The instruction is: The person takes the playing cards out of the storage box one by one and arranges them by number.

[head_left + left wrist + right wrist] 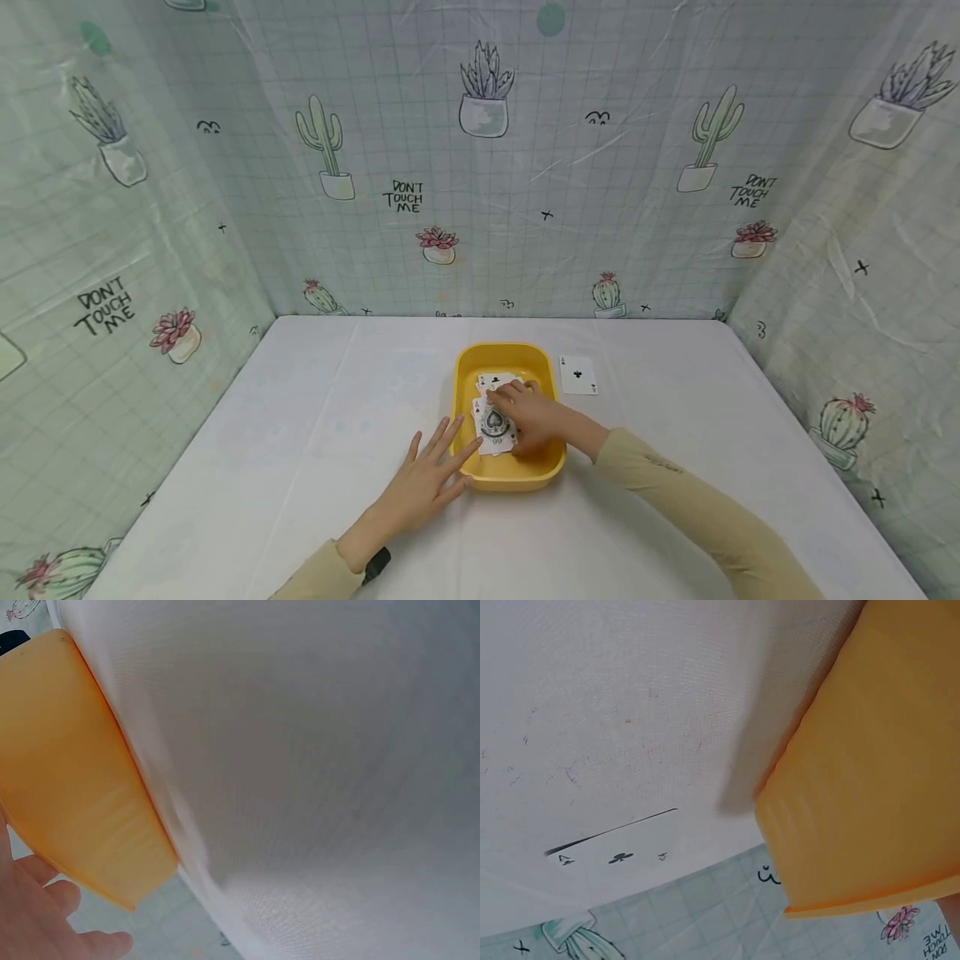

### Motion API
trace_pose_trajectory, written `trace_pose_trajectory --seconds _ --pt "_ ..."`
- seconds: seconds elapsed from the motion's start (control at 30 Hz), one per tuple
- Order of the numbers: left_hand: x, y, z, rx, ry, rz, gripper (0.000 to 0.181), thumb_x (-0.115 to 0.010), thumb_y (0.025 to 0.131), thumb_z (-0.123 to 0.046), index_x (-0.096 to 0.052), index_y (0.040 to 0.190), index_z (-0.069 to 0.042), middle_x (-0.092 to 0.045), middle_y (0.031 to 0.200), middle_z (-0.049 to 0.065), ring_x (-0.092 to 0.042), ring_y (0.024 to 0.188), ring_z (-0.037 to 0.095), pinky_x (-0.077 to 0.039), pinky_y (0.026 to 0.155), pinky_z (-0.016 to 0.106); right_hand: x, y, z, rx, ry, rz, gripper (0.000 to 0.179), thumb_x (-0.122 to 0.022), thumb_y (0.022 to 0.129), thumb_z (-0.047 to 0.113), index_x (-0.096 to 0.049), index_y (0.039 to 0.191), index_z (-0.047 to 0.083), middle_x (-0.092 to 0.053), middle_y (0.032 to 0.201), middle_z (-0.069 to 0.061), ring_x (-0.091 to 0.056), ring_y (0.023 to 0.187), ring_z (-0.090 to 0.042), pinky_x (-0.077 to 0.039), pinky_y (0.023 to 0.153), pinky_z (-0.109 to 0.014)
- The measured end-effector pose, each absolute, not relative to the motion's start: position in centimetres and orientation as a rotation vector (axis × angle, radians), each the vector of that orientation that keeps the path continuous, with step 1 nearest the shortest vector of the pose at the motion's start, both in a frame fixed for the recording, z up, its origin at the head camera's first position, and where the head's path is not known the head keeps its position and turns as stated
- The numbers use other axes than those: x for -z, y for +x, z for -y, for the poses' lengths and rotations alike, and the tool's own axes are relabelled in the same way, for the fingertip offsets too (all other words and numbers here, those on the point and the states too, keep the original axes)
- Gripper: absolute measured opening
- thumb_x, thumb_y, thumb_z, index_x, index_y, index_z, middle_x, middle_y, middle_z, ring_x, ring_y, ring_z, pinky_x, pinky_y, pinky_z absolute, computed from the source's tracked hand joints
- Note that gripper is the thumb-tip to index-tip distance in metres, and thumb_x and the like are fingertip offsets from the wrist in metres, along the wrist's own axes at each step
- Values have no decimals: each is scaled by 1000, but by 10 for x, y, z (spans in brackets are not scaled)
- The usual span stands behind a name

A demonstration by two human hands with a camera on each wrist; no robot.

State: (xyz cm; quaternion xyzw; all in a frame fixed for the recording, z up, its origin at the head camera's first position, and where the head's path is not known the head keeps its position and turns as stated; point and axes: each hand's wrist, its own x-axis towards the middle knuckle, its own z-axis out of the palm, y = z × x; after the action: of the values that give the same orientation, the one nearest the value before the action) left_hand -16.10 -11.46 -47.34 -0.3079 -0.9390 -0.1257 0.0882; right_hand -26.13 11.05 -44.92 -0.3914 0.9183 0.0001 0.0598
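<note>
A yellow plastic tray (465, 367) stands on the white table, with several loose playing cards (496, 423) lying face up inside. A large ace of spades shows on top. My right hand (531, 412) reaches over the tray's right side, its fingers bent down on the cards. Whether it pinches one is hidden beneath the hand. My left hand (422, 490) is at the tray's lower left edge, fingers spread and fairly straight, fingertips at the rim. An ace of clubs (578, 376) lies face up on the table, right of the tray.
White cloth covers the table (337, 417). Behind it and at both sides hangs a curtain (420, 150) printed with cacti. In the right wrist view the ace of clubs (620, 857) lies beyond the tray's outer wall (870, 787).
</note>
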Motion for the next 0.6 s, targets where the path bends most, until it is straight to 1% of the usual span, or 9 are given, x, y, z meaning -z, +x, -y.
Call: trace_pose_trajectory --seconds 0.17,0.27,0.37,0.5,0.6 --pt "473 -161 114 370 -916 2797 50 -37 92 -47 -30 139 -31 -14 151 7 -16 138 29 -23 99 62 445 -260 -114 -57 -1198 -2818 97 -74 65 43 -24 141 8 -33 138 -6 -29 126 -26 -25 103 -48" --pt "472 -161 114 375 -919 2798 50 -37 92 -47 -30 139 -32 -15 150 8 -16 138 29 -23 99 62 442 -259 -116 -10 -1206 -2840 96 -76 64 39 -27 139 8 -33 137 -7 -30 125 -26 -26 102 -49" --pt "472 -161 114 367 -920 2795 50 -37 92 -47 -29 139 -32 -13 151 7 -18 137 30 -24 98 62 440 -258 -119 63 -1211 -2867 95 -78 62 37 -29 138 8 -33 135 -8 -31 123 -26 -26 101 -51" --pt "474 -162 114 359 -921 2798 50 -36 92 -47 -29 139 -32 -9 152 5 -19 137 32 -24 98 62 438 -258 -124 133 -1210 -2904 96 -78 61 42 -30 138 11 -33 133 -8 -32 121 -26 -26 100 -51" --pt "475 -163 114 359 -913 2805 50 -37 92 -47 -30 139 -31 -12 151 6 -19 137 32 -23 99 62 434 -259 -128 160 -1213 -2937 97 -77 60 47 -30 138 13 -32 130 -8 -32 118 -26 -27 99 -50"
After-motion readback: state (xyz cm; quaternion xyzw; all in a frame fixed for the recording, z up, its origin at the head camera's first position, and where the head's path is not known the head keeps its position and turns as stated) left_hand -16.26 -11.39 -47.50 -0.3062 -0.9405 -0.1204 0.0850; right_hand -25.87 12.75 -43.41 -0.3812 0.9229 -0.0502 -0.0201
